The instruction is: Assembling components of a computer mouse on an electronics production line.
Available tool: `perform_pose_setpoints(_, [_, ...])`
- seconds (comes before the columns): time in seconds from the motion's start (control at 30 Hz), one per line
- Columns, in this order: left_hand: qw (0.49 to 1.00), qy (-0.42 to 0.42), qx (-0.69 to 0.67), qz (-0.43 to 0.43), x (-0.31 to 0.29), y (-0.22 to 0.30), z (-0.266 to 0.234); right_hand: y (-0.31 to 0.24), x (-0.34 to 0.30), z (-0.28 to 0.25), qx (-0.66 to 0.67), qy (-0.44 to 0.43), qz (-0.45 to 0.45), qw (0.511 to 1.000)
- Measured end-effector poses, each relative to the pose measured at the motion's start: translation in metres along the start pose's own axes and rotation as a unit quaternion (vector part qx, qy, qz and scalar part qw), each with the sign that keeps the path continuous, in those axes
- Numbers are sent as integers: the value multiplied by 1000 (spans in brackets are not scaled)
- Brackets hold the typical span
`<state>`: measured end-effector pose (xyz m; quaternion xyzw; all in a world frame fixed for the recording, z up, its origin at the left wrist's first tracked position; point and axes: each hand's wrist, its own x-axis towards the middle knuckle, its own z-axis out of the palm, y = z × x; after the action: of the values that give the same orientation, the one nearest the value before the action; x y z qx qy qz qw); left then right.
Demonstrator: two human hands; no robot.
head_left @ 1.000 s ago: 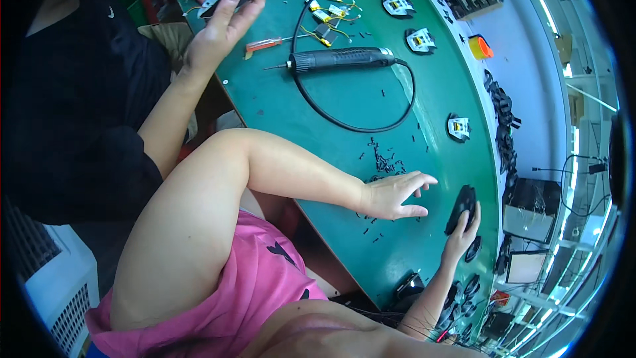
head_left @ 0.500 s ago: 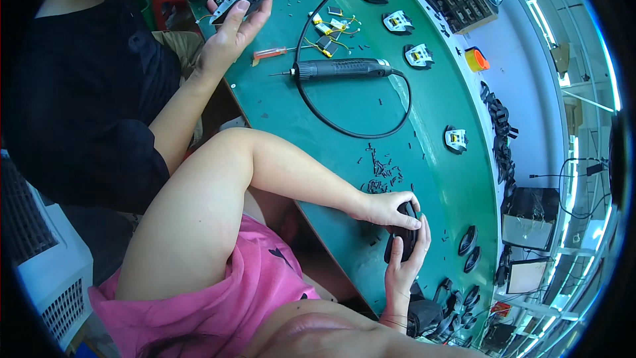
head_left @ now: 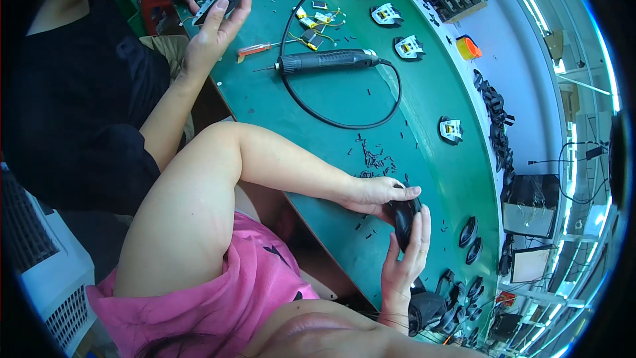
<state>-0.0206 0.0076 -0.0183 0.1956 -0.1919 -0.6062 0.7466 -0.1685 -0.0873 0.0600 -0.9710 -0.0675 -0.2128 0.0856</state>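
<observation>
A glossy black computer mouse (head_left: pixel 404 227) is held between both my hands, just above the green bench. My left hand (head_left: pixel 372 193) grips its far end, thumb laid across the top and the other fingers partly hidden beneath. Against the near and right side of the mouse, my right hand (head_left: pixel 405 264) presses its fingers, with the thumb on the opposite side. Small black strips (head_left: pixel 375 161) lie scattered beyond my left hand. Two curved black shells (head_left: pixel 469 232) rest to the right of my hands.
A corded electric screwdriver (head_left: pixel 328 61) lies mid-bench, near an orange-handled screwdriver (head_left: pixel 255 49) and wired batteries (head_left: pixel 313 40). Several white-and-black mouse bases (head_left: pixel 409 48) line the far side. At far left, a co-worker's hands (head_left: pixel 218 23) hold a dark part. More black shells (head_left: pixel 454 315) are piled near right.
The mouse has turned in my hands, showing more of its curved side. My left thumb has straightened over its far end, and my right fingers have flattened along it. The whole view shifted slightly.
</observation>
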Motion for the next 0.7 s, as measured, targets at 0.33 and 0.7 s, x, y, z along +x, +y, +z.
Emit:
perform_pose_setpoints(0.33, [998, 58, -8, -31, 1, 11, -4, 6, 3, 1, 34, -7, -37, 999])
perform_pose_setpoints(0.7, [998, 51, 24, 2, 0, 11, -6, 4, 1, 4, 132, 7, 49, 990])
